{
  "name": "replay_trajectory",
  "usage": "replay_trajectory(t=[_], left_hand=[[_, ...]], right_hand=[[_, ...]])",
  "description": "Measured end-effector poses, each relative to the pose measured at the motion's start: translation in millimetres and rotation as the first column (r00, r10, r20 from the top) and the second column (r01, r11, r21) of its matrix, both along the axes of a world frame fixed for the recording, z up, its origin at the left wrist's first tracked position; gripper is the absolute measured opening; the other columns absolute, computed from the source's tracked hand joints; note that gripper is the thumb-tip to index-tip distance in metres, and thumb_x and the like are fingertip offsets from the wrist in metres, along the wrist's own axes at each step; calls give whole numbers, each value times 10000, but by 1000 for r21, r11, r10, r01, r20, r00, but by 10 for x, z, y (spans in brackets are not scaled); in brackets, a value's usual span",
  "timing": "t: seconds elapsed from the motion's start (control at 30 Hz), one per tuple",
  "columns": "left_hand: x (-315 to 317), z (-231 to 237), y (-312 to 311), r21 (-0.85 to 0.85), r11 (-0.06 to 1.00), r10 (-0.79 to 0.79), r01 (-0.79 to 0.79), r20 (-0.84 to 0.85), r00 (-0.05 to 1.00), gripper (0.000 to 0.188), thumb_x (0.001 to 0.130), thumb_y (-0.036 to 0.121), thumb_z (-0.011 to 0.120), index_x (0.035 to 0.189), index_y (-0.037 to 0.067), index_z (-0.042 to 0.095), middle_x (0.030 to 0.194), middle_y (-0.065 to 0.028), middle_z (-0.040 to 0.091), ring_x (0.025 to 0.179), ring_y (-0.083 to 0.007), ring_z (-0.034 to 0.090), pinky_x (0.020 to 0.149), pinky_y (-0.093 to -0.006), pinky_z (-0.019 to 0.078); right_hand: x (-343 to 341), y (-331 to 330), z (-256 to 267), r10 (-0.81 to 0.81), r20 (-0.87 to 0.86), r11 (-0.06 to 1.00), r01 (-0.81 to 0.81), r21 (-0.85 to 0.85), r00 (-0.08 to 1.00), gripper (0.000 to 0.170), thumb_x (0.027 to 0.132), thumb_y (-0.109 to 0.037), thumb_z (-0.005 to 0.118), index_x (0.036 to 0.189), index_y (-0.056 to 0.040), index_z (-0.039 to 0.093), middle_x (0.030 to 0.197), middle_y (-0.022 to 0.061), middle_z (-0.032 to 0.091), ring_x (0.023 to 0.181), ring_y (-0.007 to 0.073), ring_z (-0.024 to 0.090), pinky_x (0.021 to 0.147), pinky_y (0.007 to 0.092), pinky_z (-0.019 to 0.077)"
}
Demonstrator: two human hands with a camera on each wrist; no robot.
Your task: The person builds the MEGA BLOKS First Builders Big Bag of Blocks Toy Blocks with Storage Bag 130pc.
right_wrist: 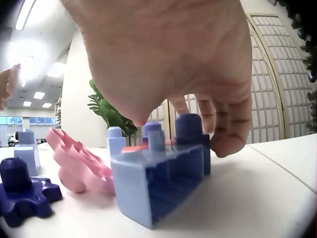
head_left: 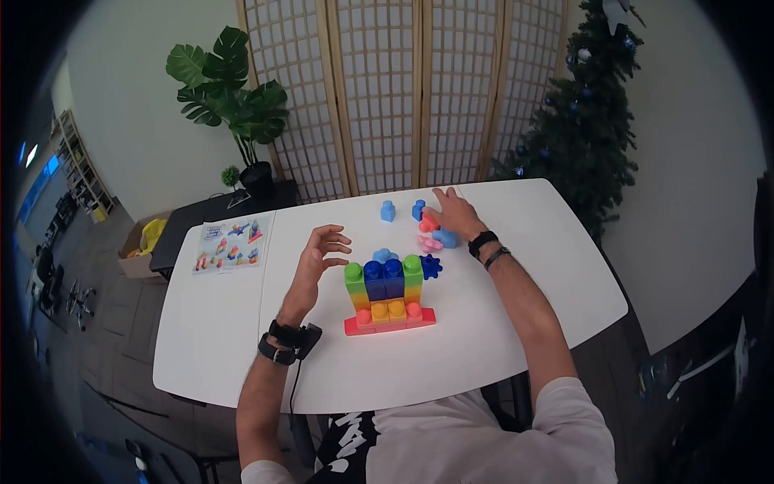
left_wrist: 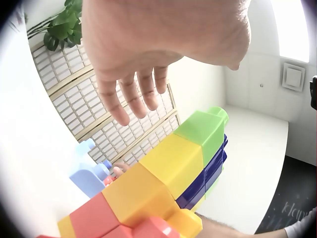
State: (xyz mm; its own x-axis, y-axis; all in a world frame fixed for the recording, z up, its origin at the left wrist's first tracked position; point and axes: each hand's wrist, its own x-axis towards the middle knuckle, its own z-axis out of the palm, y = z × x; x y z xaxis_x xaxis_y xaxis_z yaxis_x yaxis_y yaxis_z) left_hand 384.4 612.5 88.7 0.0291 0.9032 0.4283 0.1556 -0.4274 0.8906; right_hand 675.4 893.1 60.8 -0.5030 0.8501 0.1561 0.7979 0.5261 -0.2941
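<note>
Left of the block tower (head_left: 384,284), the left hand (head_left: 310,268) hovers with relaxed, parted fingers, holding nothing. Beyond the tower's right side, the right hand (head_left: 457,216) reaches down with bent fingers near the red block (head_left: 427,223), though I cannot tell if they grip it; a square pinch, clear of the pink piece (head_left: 430,243), should avoid nudging it.

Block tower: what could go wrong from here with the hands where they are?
The left hand is close beside the tower; a careless swing might knock it. The right hand is among crowded loose blocks, so it could nudge the pink piece or light blue block.
</note>
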Motion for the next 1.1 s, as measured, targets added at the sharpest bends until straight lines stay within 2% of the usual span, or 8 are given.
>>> replay_trajectory(t=[0.2,0.37,0.53,0.83,0.93,1.0,1.03,1.1], left_hand=[[-21,65,-46,-2,1000,-3,4,43,999,982,1033,893,267,1546,84,483,1365,-113,616,1275,-220,605,1085,-446,514],[-22,54,-78,-12,1000,2,-2,38,999,975,1041,886,233,1540,89,490,1363,-111,617,1271,-221,603,1081,-444,499],[-47,57,-114,-15,1000,10,-9,42,999,961,1050,874,229,1536,90,497,1357,-108,621,1264,-215,603,1074,-437,495],[-139,55,-144,-36,999,41,-41,9,999,1033,1017,928,199,1532,85,502,1365,-107,624,1262,-208,612,1058,-432,500],[-172,42,-111,-35,998,47,-47,20,999,975,1050,884,225,1523,80,510,1353,-102,632,1250,-202,618,1049,-427,510],[-182,82,-88,-9,998,64,-63,73,995,692,1153,651,410,1484,60,551,1297,-91,664,1198,-181,643,999,-382,547],[-184,112,-63,-6,998,63,-62,75,995,692,1153,651,410,1484,60,551,1297,-91,664,1198,-181,643,999,-382,547],[-183,199,4,-46,985,164,-165,-20,986,477,1161,421,581,1442,36,587,1252,-82,686,1152,-158,660,953,-351,568]], right_hand=[[-143,252,-133,12,-27,987,-16,-158,1000,918,1061,-751,444,1738,-142,321,1656,344,403,1446,564,540,1202,570,487],[-277,403,-130,83,-38,980,-89,-178,996,877,1041,-766,473,1717,-216,378,1663,322,374,1526,555,436,1229,623,432],[-343,556,-220,187,-20,967,-187,-173,982,605,1079,-592,555,1484,-143,580,1477,305,501,1360,544,558,1173,606,468],[58,963,-422,93,-212,976,-131,-175,973,542,1090,-474,597,1326,14,610,1224,289,753,1173,461,711,1044,494,549],[264,1005,-438,50,-262,991,-80,-105,964,438,1099,-396,622,1267,8,649,1181,257,769,1102,396,744,972,466,576],[323,859,-244,25,-368,992,-68,-105,930,370,1091,-323,692,1261,2,648,1143,203,778,1023,281,750,917,419,588],[313,797,-131,25,-366,993,-67,-101,930,370,1091,-323,692,1261,2,648,1143,203,778,1023,281,750,917,419,588],[264,665,60,131,-535,983,-179,-38,835,383,1072,-322,743,1276,-17,633,1150,172,777,1013,218,732,880,380,586]])
